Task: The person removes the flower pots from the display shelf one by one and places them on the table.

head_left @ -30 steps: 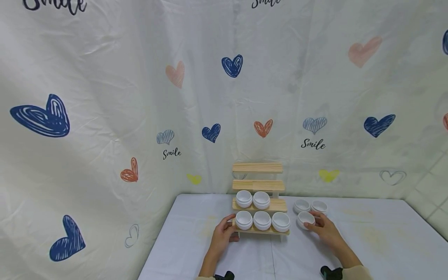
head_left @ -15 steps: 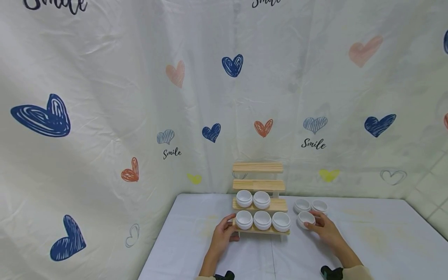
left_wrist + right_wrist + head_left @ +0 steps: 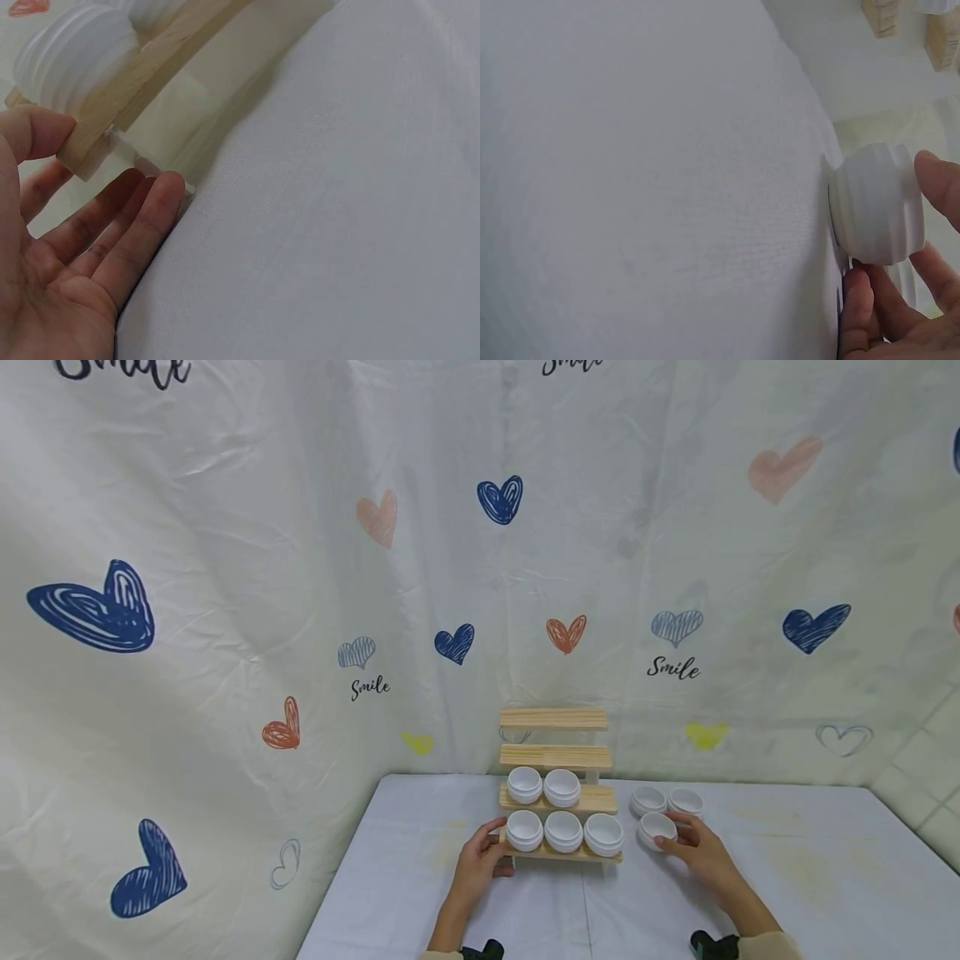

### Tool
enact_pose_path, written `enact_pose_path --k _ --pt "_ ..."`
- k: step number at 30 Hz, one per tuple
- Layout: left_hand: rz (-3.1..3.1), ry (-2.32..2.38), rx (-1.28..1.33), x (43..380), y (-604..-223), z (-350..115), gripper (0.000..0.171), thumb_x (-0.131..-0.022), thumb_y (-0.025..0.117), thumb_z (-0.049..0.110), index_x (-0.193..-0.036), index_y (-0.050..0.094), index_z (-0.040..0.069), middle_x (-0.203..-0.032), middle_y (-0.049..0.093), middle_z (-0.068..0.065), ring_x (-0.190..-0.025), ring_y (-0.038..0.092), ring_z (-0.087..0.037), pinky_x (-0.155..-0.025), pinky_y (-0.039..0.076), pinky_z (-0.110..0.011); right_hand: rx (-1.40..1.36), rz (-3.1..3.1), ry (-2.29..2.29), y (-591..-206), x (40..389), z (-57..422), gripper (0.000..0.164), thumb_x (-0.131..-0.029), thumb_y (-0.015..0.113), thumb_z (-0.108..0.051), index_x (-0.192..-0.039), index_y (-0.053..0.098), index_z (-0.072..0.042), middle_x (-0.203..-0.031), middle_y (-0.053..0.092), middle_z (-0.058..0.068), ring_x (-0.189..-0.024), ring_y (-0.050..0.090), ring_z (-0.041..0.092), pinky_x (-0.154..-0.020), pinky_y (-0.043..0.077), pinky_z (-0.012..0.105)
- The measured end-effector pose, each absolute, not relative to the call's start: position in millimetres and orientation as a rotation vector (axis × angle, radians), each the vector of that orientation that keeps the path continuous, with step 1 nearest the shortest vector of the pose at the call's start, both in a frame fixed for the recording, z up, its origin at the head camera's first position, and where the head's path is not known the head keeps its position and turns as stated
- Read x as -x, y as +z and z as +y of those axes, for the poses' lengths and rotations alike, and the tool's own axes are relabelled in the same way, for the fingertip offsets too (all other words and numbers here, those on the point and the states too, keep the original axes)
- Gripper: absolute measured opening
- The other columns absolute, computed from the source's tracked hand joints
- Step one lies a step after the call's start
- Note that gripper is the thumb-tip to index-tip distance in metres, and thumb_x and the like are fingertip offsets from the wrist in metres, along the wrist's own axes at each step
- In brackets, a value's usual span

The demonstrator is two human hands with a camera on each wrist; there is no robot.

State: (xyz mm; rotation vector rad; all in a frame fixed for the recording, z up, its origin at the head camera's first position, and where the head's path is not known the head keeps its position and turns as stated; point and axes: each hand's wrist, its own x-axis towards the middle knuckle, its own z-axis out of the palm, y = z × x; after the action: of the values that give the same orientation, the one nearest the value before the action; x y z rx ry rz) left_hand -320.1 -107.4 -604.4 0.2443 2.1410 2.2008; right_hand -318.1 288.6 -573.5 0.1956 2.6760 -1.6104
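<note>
A tiered wooden display stand point(image 3: 555, 756) rises at the table's back, with two white cups point(image 3: 562, 787) on its second tier and three white cups point(image 3: 564, 832) along the lowest. My left hand point(image 3: 472, 864) pinches the left end of the lowest shelf point(image 3: 94, 146); its other fingers point(image 3: 146, 236) reach beneath, beside the stand's clear leg point(image 3: 131, 150). To the right of the stand, my right hand point(image 3: 703, 856) holds a small ribbed white cup point(image 3: 877, 204) between thumb and fingers, its base close against the tabletop. Behind it stand two more white cups point(image 3: 648, 800).
A white cloth covers the table point(image 3: 810, 860), whose back edge meets a hanging curtain point(image 3: 585, 552) printed with hearts and "Smile". The stand's upper two shelves point(image 3: 553, 719) hold no cups. Dark camera straps point(image 3: 712, 946) sit on both wrists.
</note>
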Motion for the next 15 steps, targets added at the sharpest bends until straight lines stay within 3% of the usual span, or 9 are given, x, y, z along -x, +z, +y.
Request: enact_pose_path --k 5,8,11,15 --pt "2.14 2.208 -0.248 320 -604 -108 0.046 -0.099 0.062 0.014 -0.144 0.056 0.013 -0.114 0.068 -0.012 -0.095 0.068 -0.015 -0.075 0.066 -0.036 -0.2 2.696 -1.647 -564 311 286 0.074 -0.098 0.069 -0.036 -0.152 0.035 0.0 -0.153 0.041 0.035 -0.133 0.052 0.045 -0.078 0.051 0.015" --pt "2.135 2.212 -0.26 320 -604 -108 0.046 -0.099 0.062 0.014 -0.145 0.055 0.012 -0.114 0.068 -0.012 -0.095 0.068 -0.014 -0.075 0.066 -0.036 -0.277 2.743 -1.665 -553 305 280 0.07 -0.099 0.068 -0.034 -0.151 0.037 0.0 -0.149 0.044 0.032 -0.116 0.06 0.029 -0.075 0.05 0.016" --pt "2.131 2.213 -0.268 320 -605 -108 0.046 -0.099 0.062 0.014 -0.145 0.055 0.012 -0.114 0.068 -0.012 -0.095 0.068 -0.014 -0.075 0.066 -0.036 -0.368 2.811 -1.697 -539 301 270 0.061 -0.099 0.068 -0.03 -0.147 0.043 -0.002 -0.142 0.05 0.026 -0.099 0.054 0.009 -0.071 0.049 0.016" --pt "2.134 2.212 -0.275 320 -606 -108 0.046 -0.1 0.061 0.014 -0.145 0.055 0.012 -0.115 0.068 -0.014 -0.095 0.069 -0.014 -0.074 0.066 -0.035 -0.364 2.845 -1.74 -516 299 254 0.057 -0.099 0.067 -0.031 -0.144 0.046 -0.003 -0.138 0.054 0.022 -0.101 0.053 0.011 -0.071 0.048 0.014"
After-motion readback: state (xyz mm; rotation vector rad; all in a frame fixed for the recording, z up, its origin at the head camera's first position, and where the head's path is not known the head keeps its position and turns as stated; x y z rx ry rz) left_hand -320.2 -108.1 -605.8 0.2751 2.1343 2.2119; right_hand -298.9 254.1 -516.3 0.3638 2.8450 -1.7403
